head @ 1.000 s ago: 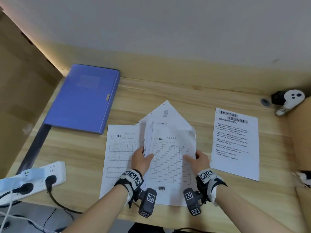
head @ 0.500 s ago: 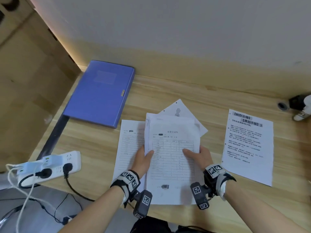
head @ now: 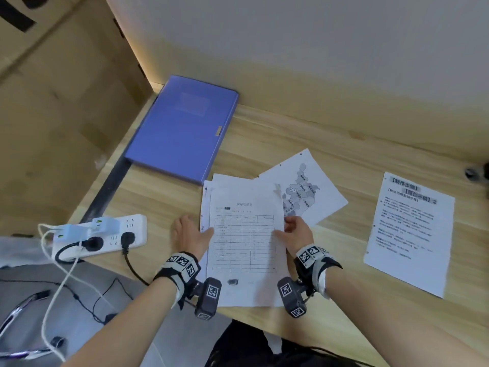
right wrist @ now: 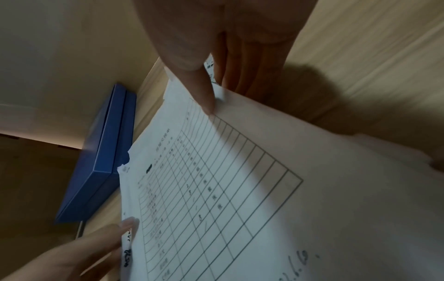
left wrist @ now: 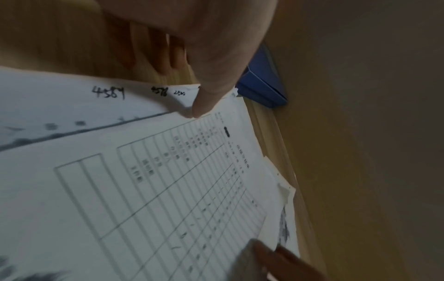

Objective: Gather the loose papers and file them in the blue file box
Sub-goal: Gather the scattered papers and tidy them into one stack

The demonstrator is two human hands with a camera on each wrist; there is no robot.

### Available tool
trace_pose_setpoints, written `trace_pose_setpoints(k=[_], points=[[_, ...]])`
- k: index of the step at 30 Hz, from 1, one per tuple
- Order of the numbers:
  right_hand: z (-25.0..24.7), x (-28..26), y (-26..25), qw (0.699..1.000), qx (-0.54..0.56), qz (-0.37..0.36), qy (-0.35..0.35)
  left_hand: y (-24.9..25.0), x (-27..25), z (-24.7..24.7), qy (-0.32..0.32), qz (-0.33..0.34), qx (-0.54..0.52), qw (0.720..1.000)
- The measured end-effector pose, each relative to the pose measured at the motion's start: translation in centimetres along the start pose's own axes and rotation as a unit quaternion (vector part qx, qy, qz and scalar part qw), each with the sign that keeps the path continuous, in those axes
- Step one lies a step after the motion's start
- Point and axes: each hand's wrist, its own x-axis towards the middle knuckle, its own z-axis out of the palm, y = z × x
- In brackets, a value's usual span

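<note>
A closed blue file box (head: 182, 128) lies flat at the desk's back left, also in the wrist views (left wrist: 261, 89) (right wrist: 103, 157). In front of me a stack of papers (head: 246, 239), topped by a printed table form, is held at both sides. My left hand (head: 195, 226) has its thumb on the stack's left edge, its fingers lying along and under that edge. My right hand (head: 287, 229) pinches the right edge, thumb on top, fingers beneath. A map sheet (head: 309, 192) lies askew, partly under the stack's upper right. A text sheet (head: 410, 234) lies alone at the right.
A white power strip (head: 105, 237) with plugs and cables sits at the desk's front left corner. A cardboard wall (head: 53, 115) stands beyond the left edge. A small dark round thing (head: 471, 173) sits at the far right. Bare wood (head: 291, 133) lies behind the papers.
The form sheet that lay at the left has been drawn in under the held sheets into one stack. The map sheet now shows at the upper right. The head view has swung left.
</note>
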Motion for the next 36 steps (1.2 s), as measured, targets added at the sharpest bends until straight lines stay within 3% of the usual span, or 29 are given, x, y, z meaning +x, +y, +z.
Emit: trace_pose_setpoints(k=[3, 6, 11, 17, 22, 26, 31, 34, 36], points=[[0.0, -0.1, -0.5, 1.0, -0.017, 0.006, 0.002, 0.5, 0.2, 0.0, -0.065, -0.03, -0.11, 0.991], [-0.2, -0.1, -0.8, 0.999, -0.042, 0.004, -0.015, 0.4, 0.3, 0.3, -0.114, -0.017, -0.134, 0.984], [-0.8, -0.1, -0.8, 0.998, -0.056, -0.003, -0.032, 2.6, -1.4, 0.1, -0.15, 0.072, -0.172, 0.971], [-3.2, -0.4, -0.3, 0.993, 0.11, -0.032, 0.005, 7.8, -0.2, -0.3, -0.171, 0.161, -0.19, 0.953], [-6.5, -0.4, 0.3, 0.973, 0.23, 0.016, 0.016, 14.3, 2.0, 1.7, -0.238, 0.233, -0.12, 0.935], [-7.8, 0.7, 1.5, 0.965, 0.251, 0.051, 0.05, 18.3, 3.9, 4.3, -0.275, 0.261, -0.045, 0.924], [-8.7, 2.7, 2.3, 0.982, 0.163, 0.076, 0.051, 20.5, 6.4, 8.0, -0.214, 0.288, 0.089, 0.929], [-8.5, 4.2, 3.2, 0.987, 0.111, 0.096, 0.065, 20.5, 7.4, 9.3, -0.177, 0.263, 0.226, 0.921], [-8.2, 4.9, 3.7, 0.986, 0.105, 0.106, 0.075, 20.7, 7.4, 9.7, -0.198, 0.228, 0.228, 0.925]])
